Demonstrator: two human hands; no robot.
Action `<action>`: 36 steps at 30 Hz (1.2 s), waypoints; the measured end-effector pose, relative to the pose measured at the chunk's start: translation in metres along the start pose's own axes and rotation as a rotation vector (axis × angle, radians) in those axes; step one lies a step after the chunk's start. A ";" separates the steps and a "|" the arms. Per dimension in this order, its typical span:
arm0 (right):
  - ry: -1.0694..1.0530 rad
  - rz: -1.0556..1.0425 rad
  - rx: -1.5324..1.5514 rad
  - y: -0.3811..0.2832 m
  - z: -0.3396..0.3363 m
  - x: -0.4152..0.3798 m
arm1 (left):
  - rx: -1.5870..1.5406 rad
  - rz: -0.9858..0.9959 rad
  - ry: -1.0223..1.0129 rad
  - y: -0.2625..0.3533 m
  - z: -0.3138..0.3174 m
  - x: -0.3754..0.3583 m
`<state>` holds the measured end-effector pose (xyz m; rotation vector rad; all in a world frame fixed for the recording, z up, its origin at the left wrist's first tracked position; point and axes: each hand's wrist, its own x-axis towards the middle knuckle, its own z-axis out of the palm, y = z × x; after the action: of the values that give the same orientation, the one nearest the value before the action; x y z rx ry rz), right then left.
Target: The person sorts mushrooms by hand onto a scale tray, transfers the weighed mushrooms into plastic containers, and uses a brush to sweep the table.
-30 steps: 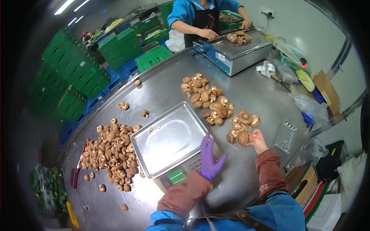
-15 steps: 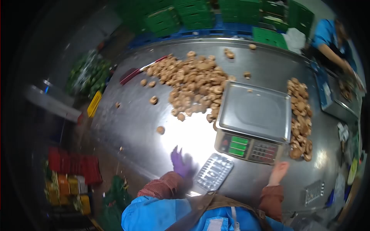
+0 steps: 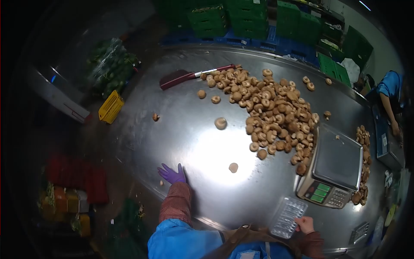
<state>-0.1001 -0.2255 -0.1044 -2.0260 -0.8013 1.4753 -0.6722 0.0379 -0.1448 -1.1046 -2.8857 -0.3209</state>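
My left hand (image 3: 172, 174), in a purple glove, is over the steel table near its front left edge, fingers spread and holding nothing. A small pale bit (image 3: 161, 183) lies just below it. My bare right hand (image 3: 305, 224) has its fingers curled on the right edge of a clear plastic tray (image 3: 288, 218) with a ribbed base. In front of the tray stands a digital scale (image 3: 337, 162) with a green display. A large heap of brown mushrooms (image 3: 276, 108) lies left of the scale, and a few single mushrooms (image 3: 221, 123) are scattered nearer my left hand.
A dark red dustpan-like scoop (image 3: 177, 79) lies behind the heap. More mushrooms (image 3: 362, 172) line the scale's right side. Another tray (image 3: 359, 233) is at the right front. A co-worker's arm (image 3: 389, 108) reaches over a box at far right. Green crates (image 3: 246, 17) stand behind the table.
The view has swung left. My left hand has moved left across the table, away from the tray. My right hand has come from beside the scale onto the tray's edge.
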 end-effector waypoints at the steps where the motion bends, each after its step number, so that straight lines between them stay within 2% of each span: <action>1: -0.021 -0.004 -0.016 0.003 -0.002 0.002 | -0.072 0.083 0.027 -0.002 -0.001 0.023; 2: -0.031 0.030 -0.025 -0.002 -0.003 0.000 | -0.076 0.093 0.024 0.000 0.000 0.047; 4: -0.057 0.079 -0.034 -0.006 -0.007 0.000 | -0.307 0.236 0.021 0.011 0.006 0.096; 7: -0.065 0.149 -0.100 -0.004 -0.012 0.008 | -0.393 0.238 0.023 0.039 0.028 0.172; 9: -0.067 0.274 -0.195 -0.006 -0.009 0.008 | -0.930 0.301 -0.007 0.045 0.070 0.236; 11: -0.028 0.297 -0.150 -0.011 -0.007 0.006 | -1.000 0.253 -0.042 0.074 0.069 0.266; 13: 0.018 0.328 -0.079 -0.001 -0.005 0.002 | -0.334 0.416 -0.043 0.087 0.064 0.307; 14: 0.011 0.359 -0.022 0.008 -0.004 0.003 | -0.592 0.510 0.013 0.074 0.123 0.352; 15: 0.013 0.387 0.040 0.022 -0.002 0.002 | -0.981 0.319 -0.094 0.098 0.119 0.350; 16: 0.022 0.463 -0.058 0.028 0.000 0.002 | -1.102 0.402 -0.009 0.087 0.188 0.407; 17: 0.041 0.473 -0.139 0.032 0.002 0.001 | -1.108 0.328 -0.026 0.129 0.139 0.372; 19: 0.013 0.469 -0.277 0.015 0.006 -0.004 | -1.297 0.339 -0.297 0.162 0.170 0.399; 22: -0.016 0.496 -0.343 0.008 0.006 -0.004 | -1.419 0.357 -0.479 0.260 0.127 0.340; 23: -0.038 0.492 -0.396 0.003 0.006 -0.002 | -1.459 0.390 -0.577 0.282 0.137 0.330; 24: -0.032 0.501 -0.396 -0.002 0.006 -0.002 | -1.461 0.386 -0.587 0.303 0.136 0.316; 25: -0.022 0.481 -0.388 -0.007 0.007 -0.005 | -1.443 0.473 -0.637 0.324 0.130 0.298; 28: -0.013 0.454 -0.346 -0.010 0.009 -0.009 | -1.361 0.702 -0.746 0.363 0.127 0.257; 30: 0.002 0.443 -0.294 -0.008 0.015 -0.014 | -1.477 0.696 -0.858 0.375 0.120 0.211; 31: 0.003 0.440 -0.292 -0.008 0.016 -0.014 | -1.532 0.601 -1.082 0.376 0.132 0.197; 32: 0.003 0.434 -0.292 -0.014 0.016 -0.013 | -1.500 0.803 -0.981 0.377 0.110 0.165; 33: 0.038 0.443 -0.293 -0.050 0.027 -0.018 | -1.468 0.513 -1.253 0.376 0.081 0.135; 34: 0.050 0.436 -0.282 -0.044 0.028 -0.020 | -1.374 0.958 -0.893 0.377 0.126 0.130; 36: 0.081 0.340 -0.091 -0.018 0.033 -0.018 | -1.413 0.873 -0.976 0.375 0.087 0.087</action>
<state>-0.1386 -0.2235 -0.0891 -2.3645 -0.5163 1.5450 -0.4849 0.3854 -0.1534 -3.1127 -1.7736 -2.3972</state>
